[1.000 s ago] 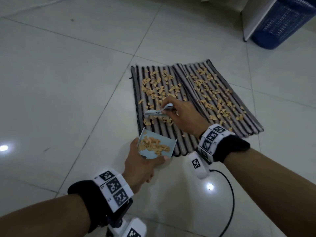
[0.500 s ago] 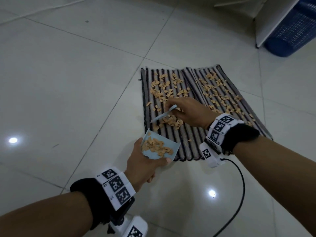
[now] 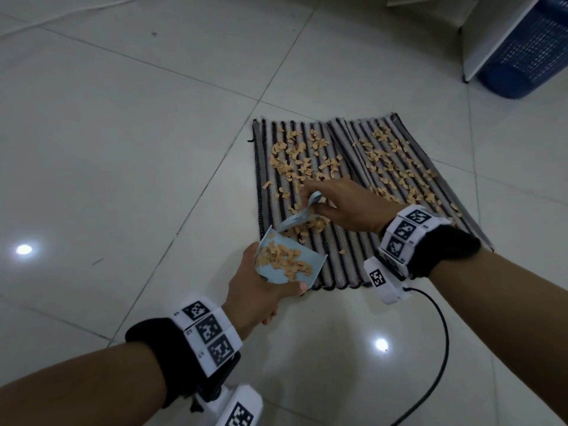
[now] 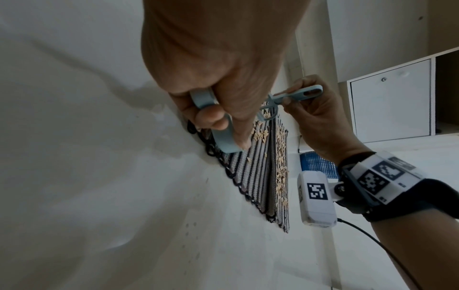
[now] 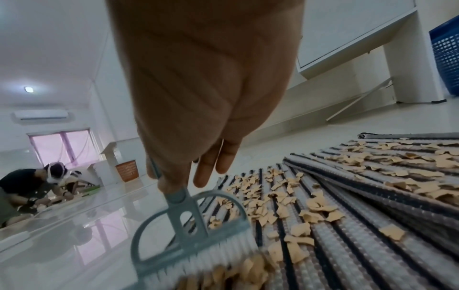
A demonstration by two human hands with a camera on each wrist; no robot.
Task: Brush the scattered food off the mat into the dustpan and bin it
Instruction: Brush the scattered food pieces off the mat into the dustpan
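Right hand (image 3: 344, 207) pinches the thin handle of the little blue brush (image 3: 295, 221), a fingertip grip with the spare fingers loose. Its white bristles sit on a small heap of food bits (image 5: 238, 272) near the front of the mat (image 3: 353, 259). Left hand (image 3: 261, 290) clamps the handle of the dustpan (image 3: 289, 262), which is tipped up with its open lip towards the brush and already carries a fair pile.

Best play here, I'd say: keep that lip pressed flat to the mat's front edge so nothing slips under, and pull short, light strokes along the ridges, not across them. The pieces look dry, flat and feather-light, so a hard flick would likely send them hopping onto the floor (image 3: 123, 149).

The mat is woven and ribbed, dark and pale stripes running front to back, with a looped dark border; crumbs could lodge in those grooves. The brush is hard plastic with an arched frame and soft bristles. The floor is glossy tile, slippery for strays.

Plenty of tan flakes (image 3: 396, 167) lie across the far half of the mat. The blue mesh bin (image 3: 528, 50) waits well apart, beyond the far right corner.
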